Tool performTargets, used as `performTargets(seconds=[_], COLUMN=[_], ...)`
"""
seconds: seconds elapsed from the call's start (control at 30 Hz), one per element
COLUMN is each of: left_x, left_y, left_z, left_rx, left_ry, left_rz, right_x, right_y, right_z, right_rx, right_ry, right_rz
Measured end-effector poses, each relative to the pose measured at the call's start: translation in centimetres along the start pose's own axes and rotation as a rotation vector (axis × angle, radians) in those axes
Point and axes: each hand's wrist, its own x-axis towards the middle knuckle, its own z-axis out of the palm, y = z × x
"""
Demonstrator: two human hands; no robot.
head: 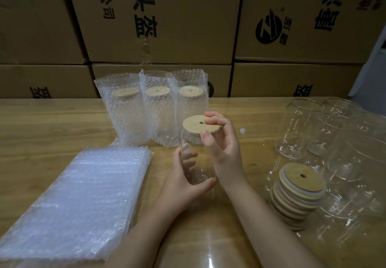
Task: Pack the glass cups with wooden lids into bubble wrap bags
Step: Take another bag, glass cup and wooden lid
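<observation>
At the table's centre my left hand [183,181] grips the lower body of a clear glass cup [197,157]. A round wooden lid [199,125] with a small hole sits on the cup's mouth. My right hand [221,142] pinches that lid at its right edge, thumb in front and fingers on top. Behind them stand three lidded cups in bubble wrap bags [155,108]. A flat stack of bubble wrap bags [81,196] lies at the left.
A leaning stack of wooden lids [296,194] stands at the right. Several bare glass cups [325,134] crowd the right side of the wooden table [41,125]. Cardboard boxes [163,21] form a wall behind the table.
</observation>
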Motion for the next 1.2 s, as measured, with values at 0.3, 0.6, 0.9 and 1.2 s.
performTargets(seconds=[0.3, 0.6, 0.9, 1.2], left_x=[-0.8, -0.2, 1.9, 2.5], left_y=[2.7, 7.7, 9.0, 8.2], left_z=[-1.0, -0.4, 0.4, -0.6], left_rx=[-0.286, -0.058, 0.153, 0.023], left_ry=[0.139, 0.258, 0.298, 0.222], left_rz=[0.097, 0.156, 0.143, 0.143], right_x=[-1.6, -3.7, -3.3, -3.3], right_y=[1.5, 3.9, 4.0, 4.9], right_z=[0.9, -0.3, -0.4, -0.4], right_rx=[-0.118, -0.197, -0.242, -0.195], right_ry=[0.032, -0.014, -0.011, -0.009], right_rz=[-0.071, 0.119, 0.171, 0.193])
